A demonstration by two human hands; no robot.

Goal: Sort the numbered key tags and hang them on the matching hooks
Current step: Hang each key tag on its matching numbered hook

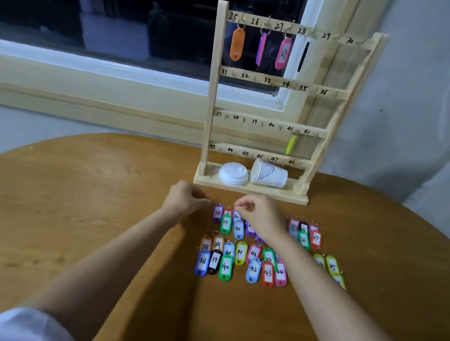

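A wooden hook rack (212, 90) stands at the far side of the table, with rows numbered 25 to 48. Hanging on it are an orange tag (237, 44) at 25, a purple tag (261, 49) at 26, a pink tag 27 (283, 53), a dark edge-on tag (303, 56) at 28 and a yellow tag (290, 144) at 41. Several coloured numbered tags (225, 267) lie in rows on the table before me. My right hand (262, 214) pinches at the ring end of a purple tag 30 (236, 216). My left hand (185, 198) hovers beside tag 28 (217, 213), fingers curled, holding nothing.
On the rack's base (271, 195) a white paper cup (269, 174) lies on its side next to a white lid (233, 174). The round wooden table (73, 209) stands against a window sill (88, 82) and a grey wall (421, 108) on the right.
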